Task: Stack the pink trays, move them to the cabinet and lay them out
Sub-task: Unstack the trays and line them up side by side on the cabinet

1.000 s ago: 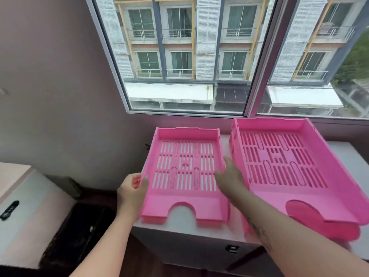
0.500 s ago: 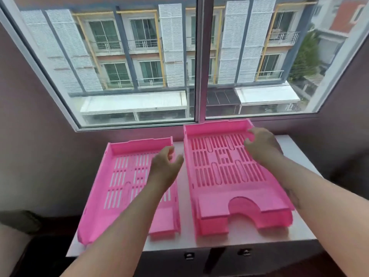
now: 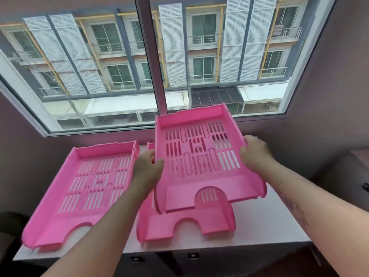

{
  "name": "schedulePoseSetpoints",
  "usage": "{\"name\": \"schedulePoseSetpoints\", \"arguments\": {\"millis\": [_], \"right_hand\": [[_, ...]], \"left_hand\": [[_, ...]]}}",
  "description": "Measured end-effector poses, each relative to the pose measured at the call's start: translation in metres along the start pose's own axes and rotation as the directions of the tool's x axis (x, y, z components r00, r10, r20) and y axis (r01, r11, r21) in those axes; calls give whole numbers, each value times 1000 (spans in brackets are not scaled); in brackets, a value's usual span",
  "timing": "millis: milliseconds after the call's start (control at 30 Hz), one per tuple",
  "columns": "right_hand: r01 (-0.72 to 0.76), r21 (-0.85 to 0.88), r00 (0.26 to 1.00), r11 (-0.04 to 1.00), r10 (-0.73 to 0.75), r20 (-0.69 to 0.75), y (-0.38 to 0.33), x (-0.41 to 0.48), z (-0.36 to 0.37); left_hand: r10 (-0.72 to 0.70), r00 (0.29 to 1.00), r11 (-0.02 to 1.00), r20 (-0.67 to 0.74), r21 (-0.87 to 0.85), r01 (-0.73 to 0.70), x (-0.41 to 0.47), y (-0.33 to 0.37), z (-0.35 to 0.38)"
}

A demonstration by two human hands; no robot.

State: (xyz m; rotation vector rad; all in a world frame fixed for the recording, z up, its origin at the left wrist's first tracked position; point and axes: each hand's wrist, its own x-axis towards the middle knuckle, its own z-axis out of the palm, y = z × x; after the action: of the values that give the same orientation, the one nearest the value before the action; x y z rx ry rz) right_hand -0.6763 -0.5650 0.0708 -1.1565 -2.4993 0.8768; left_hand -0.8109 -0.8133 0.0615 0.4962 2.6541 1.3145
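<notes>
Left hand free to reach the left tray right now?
Probably not: the left hand and right hand both grip the lifted tray. The left tray lies uncovered just beside it, once released.

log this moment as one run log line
phase: laying out | both hands grip top tray, lifted | second tray beneath | third tray left on cabinet

A wide window (image 3: 111, 62) faces a shuttered building (image 3: 199, 47).

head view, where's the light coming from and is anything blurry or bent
Head view: daylight enters through the window, backlighting the lifted tray; wide-angle lens bows the window frame; the left tray is smeared at its near corner; both hands look fairly sharp.
</notes>
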Motion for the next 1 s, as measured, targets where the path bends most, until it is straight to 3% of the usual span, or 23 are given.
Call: {"name": "schedulePoseSetpoints", "arguments": {"millis": [133,267,333,400,467,567,867,1000], "right_hand": [[-58,-7,998,998,58,-37,60,13,-51],[-110,1,991,994,109,-73,116,19,-84],[-130,25,989,991,131,-73,138,20,-92],[-147,58,986,987,151,-69,155,20,-95],[-159,81,983,984,165,-74,168,22,-95],[-157,90,985,984,162,-63,180,25,-92],[-161,59,987,985,161,6,190,19,-37],[-203,-74,976,976,207,60,182,24,-23]], "left_hand": [[26,990,994,136,-110,-11,-17,33,61],[49,938,983,343,-185,16,-40,45,104],[15,936,996,352,-88,17,-47,28,118],[-25,953,992,301,127,-14,-51,0,124],[-26,963,933,268,353,-73,-57,-24,127],[-21,954,824,301,545,-154,-67,-46,131],[-53,949,761,311,628,-163,-60,-65,129],[-86,936,755,341,636,-162,-47,-68,123]]}}
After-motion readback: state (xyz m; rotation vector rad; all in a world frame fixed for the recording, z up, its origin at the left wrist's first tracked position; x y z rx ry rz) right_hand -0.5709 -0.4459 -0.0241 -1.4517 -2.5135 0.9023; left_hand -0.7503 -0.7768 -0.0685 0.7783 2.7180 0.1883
